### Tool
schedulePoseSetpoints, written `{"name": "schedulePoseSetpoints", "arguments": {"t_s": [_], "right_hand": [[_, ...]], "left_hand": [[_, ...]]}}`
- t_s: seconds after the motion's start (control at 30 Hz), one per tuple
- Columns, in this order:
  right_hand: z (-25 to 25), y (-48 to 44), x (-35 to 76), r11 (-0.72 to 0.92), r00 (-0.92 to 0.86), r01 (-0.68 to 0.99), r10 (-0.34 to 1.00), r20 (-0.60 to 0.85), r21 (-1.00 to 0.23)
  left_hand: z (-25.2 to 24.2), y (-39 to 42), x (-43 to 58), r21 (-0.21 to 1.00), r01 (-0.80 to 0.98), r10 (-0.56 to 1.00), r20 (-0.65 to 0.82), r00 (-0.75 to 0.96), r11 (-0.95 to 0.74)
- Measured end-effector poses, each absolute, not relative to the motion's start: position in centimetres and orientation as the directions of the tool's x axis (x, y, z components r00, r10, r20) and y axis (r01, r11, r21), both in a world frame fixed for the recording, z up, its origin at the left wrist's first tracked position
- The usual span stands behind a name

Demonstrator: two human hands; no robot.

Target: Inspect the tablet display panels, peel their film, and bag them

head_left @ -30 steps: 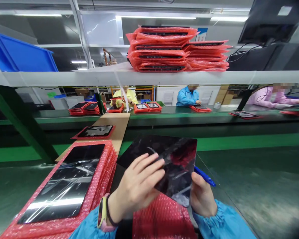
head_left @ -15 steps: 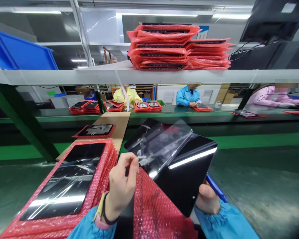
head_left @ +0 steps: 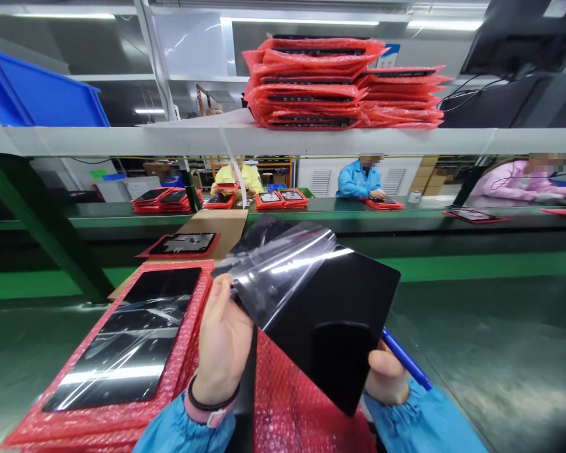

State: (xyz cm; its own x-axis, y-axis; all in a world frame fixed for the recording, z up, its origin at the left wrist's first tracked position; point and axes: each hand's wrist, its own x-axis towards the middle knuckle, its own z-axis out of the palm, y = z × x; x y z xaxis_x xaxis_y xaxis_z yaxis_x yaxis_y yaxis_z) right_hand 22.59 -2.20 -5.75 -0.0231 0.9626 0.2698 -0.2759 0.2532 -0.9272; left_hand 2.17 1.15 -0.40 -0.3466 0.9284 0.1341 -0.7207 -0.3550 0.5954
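Observation:
A glossy black tablet screen [head_left: 339, 302] is held tilted in front of me. My right hand [head_left: 387, 377] grips its lower right edge, the thumb in front and the other fingers hidden behind. A blue pen [head_left: 408, 358] is also tucked in that hand. A clear film [head_left: 283, 264] lies over the screen's left half, bent and partly lifted. At the film's left edge is my left hand [head_left: 226, 336], palm turned up, fingertips closed on the film's edge. Under the screen lies a red bubble-wrap bag [head_left: 287, 402].
To the left, another black screen [head_left: 127, 343] lies on stacked red bubble bags [head_left: 182, 358]. Behind it, a tablet part [head_left: 183, 244] rests on a brown board [head_left: 224, 223]. Red-wrapped stacks [head_left: 311, 82] and a blue bin [head_left: 42, 88] occupy the shelf. Several people work across the green bench.
My left hand has turned from a raised pinch to palm up at the screen's left edge. The film has shifted left and down. My right hand keeps its hold on the screen.

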Motion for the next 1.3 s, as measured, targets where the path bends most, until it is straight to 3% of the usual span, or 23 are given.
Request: {"name": "schedulePoseSetpoints", "arguments": {"t_s": [0.1,0.23,0.57,0.77,0.9,1.13,1.3], "right_hand": [[-4.5,-1.7,21.0,0.197,-0.065,-0.431,0.967,0.248,-0.880],[-3.9,-1.8,19.6,0.244,-0.115,-0.439,0.939,0.323,-0.865],[-3.6,-3.2,18.5,0.183,-0.143,-0.492,0.948,0.286,-0.851],[-4.3,-3.5,18.2,0.096,-0.291,-0.525,0.913,0.285,-0.845],[-4.1,-3.4,18.0,0.107,-0.259,-0.588,0.914,0.312,-0.802],[-3.2,-2.3,18.6,0.189,-0.222,-0.510,0.914,0.340,-0.839],[-2.3,-2.9,19.6,0.228,-0.212,-0.343,0.926,0.311,-0.911]], "left_hand": [[0.4,0.8,1.3,0.548,-0.715,0.896,0.183,-0.404,-0.434],[0.5,0.9,0.0,0.515,-0.679,0.846,0.217,-0.487,-0.523],[-0.1,1.1,-0.3,0.556,-0.613,0.817,0.254,-0.518,-0.561],[0.1,1.4,-0.6,0.558,-0.601,0.808,0.258,-0.530,-0.573],[0.3,1.5,-0.6,0.564,-0.601,0.812,0.256,-0.524,-0.565],[0.3,2.1,-1.1,0.591,-0.610,0.838,0.247,-0.486,-0.528],[0.0,3.2,-2.1,0.627,-0.613,0.833,0.109,-0.542,-0.481]]}}
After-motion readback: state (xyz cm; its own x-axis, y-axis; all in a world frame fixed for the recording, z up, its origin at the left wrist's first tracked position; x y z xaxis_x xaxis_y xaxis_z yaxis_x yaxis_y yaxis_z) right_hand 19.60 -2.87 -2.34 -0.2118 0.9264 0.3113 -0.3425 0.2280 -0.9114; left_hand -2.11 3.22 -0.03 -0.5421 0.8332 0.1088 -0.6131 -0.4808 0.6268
